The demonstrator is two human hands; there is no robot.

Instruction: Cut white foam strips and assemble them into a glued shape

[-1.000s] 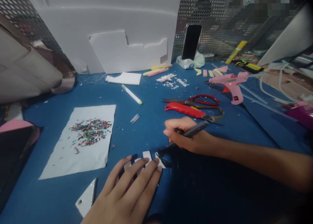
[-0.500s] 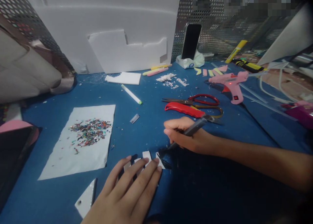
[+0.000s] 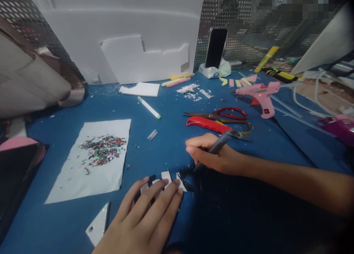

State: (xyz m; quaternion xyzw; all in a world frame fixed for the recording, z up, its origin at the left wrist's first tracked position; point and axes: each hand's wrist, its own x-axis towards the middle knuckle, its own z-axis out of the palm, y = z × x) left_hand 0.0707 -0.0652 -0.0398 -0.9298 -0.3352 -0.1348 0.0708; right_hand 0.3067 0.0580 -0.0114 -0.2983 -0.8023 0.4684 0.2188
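My left hand point(image 3: 143, 219) lies flat, fingers spread, pressing down a small white foam piece point(image 3: 166, 175) on the blue table point(image 3: 166, 143). Only the piece's notched upper edge shows beyond my fingertips. My right hand point(image 3: 212, 154) grips a dark grey pen-like tool point(image 3: 218, 145), its tip down at the right end of the white piece. A white triangular offcut point(image 3: 97, 224) lies just left of my left wrist.
A white sheet point(image 3: 91, 172) heaped with glitter bits point(image 3: 102, 150) lies to the left. Red scissors point(image 3: 229, 113), a red cutter point(image 3: 207, 124), a pink glue gun point(image 3: 261, 95), a white marker point(image 3: 149, 107), a propped phone point(image 3: 216, 47) and foam boards point(image 3: 143, 58) stand behind.
My right hand has tilted the grey tool more upright and shifted slightly; the left hand stays pressed on the white piece.
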